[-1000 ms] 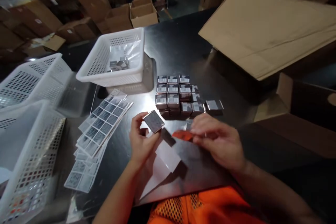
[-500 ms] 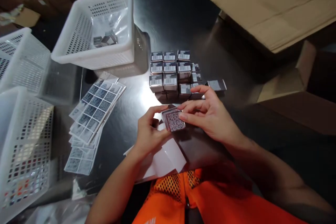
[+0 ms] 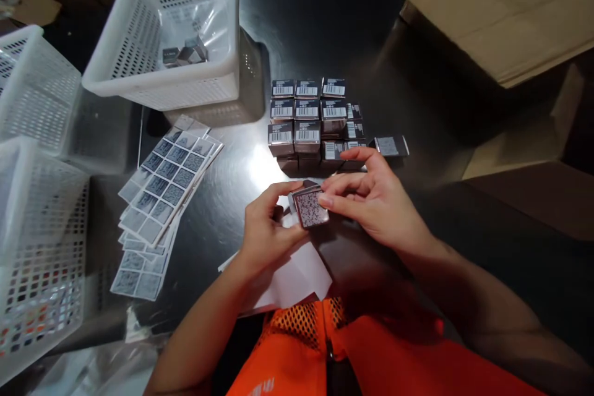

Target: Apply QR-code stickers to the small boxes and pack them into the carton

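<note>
Holding one small box (image 3: 310, 208) above the desk (image 3: 464, 136), I see my left hand (image 3: 266, 232) pinching its near edge and my right hand (image 3: 371, 198) pressing fingertips (image 3: 325, 200) on its patterned top face. Behind it stands one cluster of barcoded boxes (image 3: 310, 127); I cannot count them exactly. One fanned pile of label sheets (image 3: 160, 198) lies left. Three white baskets are visible: the far basket (image 3: 139, 77) holds a few small boxes and clear film.

Dark glossy tabletop (image 3: 325, 25), glare patch near its middle. Large flattened cardboard sheet (image 3: 501, 6) over far right corner. Brown cartons (image 3: 32, 6) dim beyond far left edge. Light low overall.
</note>
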`<state>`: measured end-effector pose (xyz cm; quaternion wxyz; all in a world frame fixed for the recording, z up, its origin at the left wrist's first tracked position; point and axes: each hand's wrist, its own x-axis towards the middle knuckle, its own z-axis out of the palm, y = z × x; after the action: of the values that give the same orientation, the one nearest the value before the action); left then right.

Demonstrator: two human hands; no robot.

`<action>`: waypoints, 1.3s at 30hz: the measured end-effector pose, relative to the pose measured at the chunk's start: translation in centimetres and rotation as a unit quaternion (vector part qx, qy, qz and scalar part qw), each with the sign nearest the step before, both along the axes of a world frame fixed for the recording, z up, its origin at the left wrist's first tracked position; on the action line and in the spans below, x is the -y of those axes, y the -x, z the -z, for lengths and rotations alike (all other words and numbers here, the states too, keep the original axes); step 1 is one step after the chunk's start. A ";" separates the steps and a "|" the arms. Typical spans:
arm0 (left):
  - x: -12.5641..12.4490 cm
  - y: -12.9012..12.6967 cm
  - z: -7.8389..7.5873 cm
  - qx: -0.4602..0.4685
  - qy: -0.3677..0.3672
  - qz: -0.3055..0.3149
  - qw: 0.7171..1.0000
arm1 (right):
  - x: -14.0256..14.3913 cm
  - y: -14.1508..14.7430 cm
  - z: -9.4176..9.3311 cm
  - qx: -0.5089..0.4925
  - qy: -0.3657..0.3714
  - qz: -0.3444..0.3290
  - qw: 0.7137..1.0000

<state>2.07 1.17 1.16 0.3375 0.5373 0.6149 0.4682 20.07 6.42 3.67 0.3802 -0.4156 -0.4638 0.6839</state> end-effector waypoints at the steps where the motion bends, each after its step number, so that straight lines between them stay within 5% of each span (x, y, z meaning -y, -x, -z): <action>1: 0.0 0.0 0.0 -0.001 0.002 0.002 1.000 | 0.0 0.0 0.0 0.002 0.000 0.000 1.000; 22: -0.1 -0.2 0.1 -0.008 -0.031 0.029 0.999 | 0.5 0.4 0.5 0.061 -0.068 0.091 0.992; 27: 0.8 1.0 0.5 -0.022 -0.055 0.121 0.991 | -0.6 -0.2 0.9 0.013 -0.020 -0.063 0.998; 31: 1.2 2.1 1.1 -0.100 -0.055 0.155 0.981 | -0.5 -1.3 0.2 0.006 -0.070 -0.154 0.985; 35: 1.1 1.8 0.4 -0.091 -0.025 0.104 0.990 | 0.8 -6.4 -1.3 0.032 -0.044 -0.079 0.995; 39: 1.6 1.1 -1.5 -0.072 0.032 0.047 0.996 | 2.5 -14.3 -2.5 0.004 0.055 0.136 0.989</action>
<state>1.02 -0.38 2.61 0.3312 0.5866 0.6264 0.3920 34.41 3.96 6.19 0.4444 -0.4976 -0.3660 0.6488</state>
